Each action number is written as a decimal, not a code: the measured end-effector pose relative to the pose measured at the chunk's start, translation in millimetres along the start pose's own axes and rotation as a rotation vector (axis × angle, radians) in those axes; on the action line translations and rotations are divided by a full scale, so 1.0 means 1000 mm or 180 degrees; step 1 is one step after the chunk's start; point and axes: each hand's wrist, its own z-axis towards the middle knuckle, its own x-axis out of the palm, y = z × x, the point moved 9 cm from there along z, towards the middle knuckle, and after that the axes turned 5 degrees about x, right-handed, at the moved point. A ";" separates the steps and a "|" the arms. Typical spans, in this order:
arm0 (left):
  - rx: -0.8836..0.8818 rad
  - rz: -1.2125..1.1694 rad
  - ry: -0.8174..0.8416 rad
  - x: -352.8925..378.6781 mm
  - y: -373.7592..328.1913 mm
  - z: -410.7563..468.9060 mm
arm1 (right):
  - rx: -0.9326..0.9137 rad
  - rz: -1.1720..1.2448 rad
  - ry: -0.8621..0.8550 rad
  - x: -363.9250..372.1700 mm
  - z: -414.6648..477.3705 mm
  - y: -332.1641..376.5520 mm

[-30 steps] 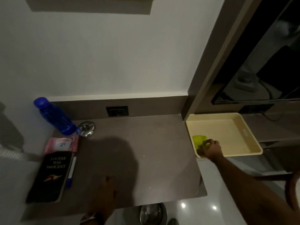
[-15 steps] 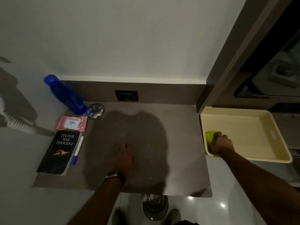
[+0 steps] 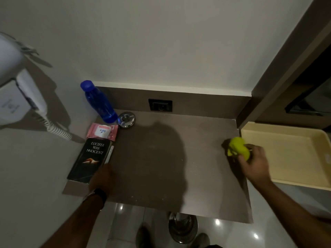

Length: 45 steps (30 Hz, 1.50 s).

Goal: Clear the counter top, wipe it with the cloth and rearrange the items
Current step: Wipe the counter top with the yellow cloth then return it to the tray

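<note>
1. Since a moment ago, the right hand has carried the cloth out of the tray to the counter edge, fingers clenched around it.
2. Left hand rests by the book; whether it grips anything, I cannot tell.
3. Wiping leftward could topple the bottle, since nothing is cleared.
4. Cloth looks bright green, bunched up.

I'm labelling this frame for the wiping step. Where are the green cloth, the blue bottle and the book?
green cloth (image 3: pixel 237 145), head view, on the bunched top fold.
blue bottle (image 3: pixel 100 104), head view, mid-body.
book (image 3: pixel 90 160), head view, centre of the black cover.
</note>
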 end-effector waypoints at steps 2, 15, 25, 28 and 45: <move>-0.0007 -0.0167 0.0114 0.013 0.025 -0.009 | -0.0301 -0.0521 0.0466 0.038 -0.017 0.030; 0.0933 -0.0703 0.0758 0.009 0.036 -0.008 | -0.0218 -0.0819 0.0718 0.136 -0.104 0.173; 0.1276 -0.0814 0.0842 0.007 0.050 -0.017 | -0.1382 -0.0778 0.1399 0.229 -0.196 0.319; 0.1252 -0.0889 0.0560 0.008 0.062 -0.026 | -0.1851 -0.0896 0.1707 0.245 -0.227 0.341; 0.1318 -0.1218 0.0634 0.013 0.076 -0.038 | -0.1653 -0.1683 0.1755 0.261 -0.189 0.369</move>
